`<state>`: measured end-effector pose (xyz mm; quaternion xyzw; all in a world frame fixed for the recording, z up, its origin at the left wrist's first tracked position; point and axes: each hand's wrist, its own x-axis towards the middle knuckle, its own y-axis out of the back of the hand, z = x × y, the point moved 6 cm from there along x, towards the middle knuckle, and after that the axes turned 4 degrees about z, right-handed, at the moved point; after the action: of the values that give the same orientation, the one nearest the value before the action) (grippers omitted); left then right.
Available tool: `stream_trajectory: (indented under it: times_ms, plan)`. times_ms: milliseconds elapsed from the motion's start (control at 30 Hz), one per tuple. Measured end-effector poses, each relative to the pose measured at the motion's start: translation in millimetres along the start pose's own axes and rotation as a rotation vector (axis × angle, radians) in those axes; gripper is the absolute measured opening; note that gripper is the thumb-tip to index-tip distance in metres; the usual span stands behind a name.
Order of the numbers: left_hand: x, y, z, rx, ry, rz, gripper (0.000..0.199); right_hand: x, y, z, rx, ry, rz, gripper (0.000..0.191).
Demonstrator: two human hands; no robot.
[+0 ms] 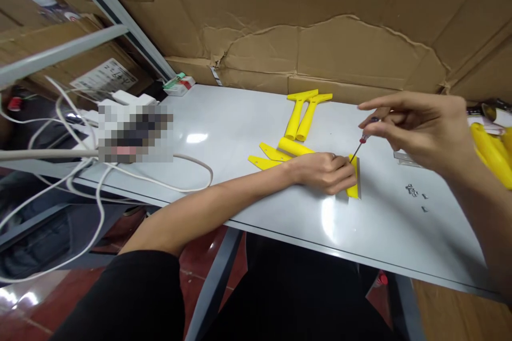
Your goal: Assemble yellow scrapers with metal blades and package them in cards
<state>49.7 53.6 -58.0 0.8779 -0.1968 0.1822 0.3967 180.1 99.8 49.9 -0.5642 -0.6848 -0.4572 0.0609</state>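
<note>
My left hand [326, 172] is closed around a yellow scraper [352, 191] and presses it to the white table. A thin metal blade [359, 181] shows along the scraper's right edge. Between the fingertips of my right hand [416, 122] is a small screwdriver [363, 139] with a red and dark handle, its tip slanting down to the scraper head. Left of my left hand lie a yellow handle [295, 147] and flat yellow pieces [269, 152]. Two yellow T-shaped scrapers [303, 113] rest side by side farther back. Several small screws [411, 190] lie to the right.
The white table [240, 117] backs onto a cardboard sheet [360, 53]. White cables [192, 162] trail over its left end by a blurred-out patch. A small box [179, 85] stands in the back left corner. More yellow parts [494, 152] lie at the far right, behind my right arm.
</note>
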Motion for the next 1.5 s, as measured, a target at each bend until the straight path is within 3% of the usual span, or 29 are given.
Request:
stream_trajectory:
  times_ms: [133, 267, 333, 433, 600, 800, 967, 1133, 1300, 1500]
  plan:
    - [0, -1.0, 0, 0.023, 0.006, 0.027, 0.023, -3, -11, -4, -0.103, 0.169, 0.074, 0.019]
    - [1, -0.2, -1, 0.009, 0.012, 0.028, 0.023, -4, -19, 9, 0.072, -0.012, -0.046, 0.032]
    - [1, 2.0, -2, 0.020, 0.030, 0.058, 0.022, -5, -18, 14, 0.126, -0.077, -0.005, 0.033]
    - [1, 3.6, -3, 0.036, 0.047, 0.088, 0.022, -6, -16, 13, 0.031, -0.031, 0.109, 0.025]
    - [0, -1.5, -3, 0.035, 0.064, 0.030, 0.022, -8, -23, 20, 0.245, -0.142, 0.056, 0.033]
    - [1, 0.0, -5, 0.057, 0.089, 0.068, 0.022, -9, -17, 19, 0.036, -0.042, 0.125, 0.030]
    - [2, 4.1, -8, 0.054, 0.108, 0.076, 0.020, -8, -24, 21, 0.204, -0.075, 0.013, 0.037]
    - [3, 1.8, -8, 0.053, 0.102, 0.013, 0.023, -6, -16, 19, 0.070, -0.022, 0.087, 0.032]
    - [4, 3.0, -9, 0.052, 0.116, 0.037, 0.021, -6, -26, 18, 0.279, -0.133, -0.080, 0.039]
    - [5, 4.0, -7, 0.068, 0.084, 0.049, 0.020, -7, -20, 18, 0.172, -0.091, 0.031, 0.030]
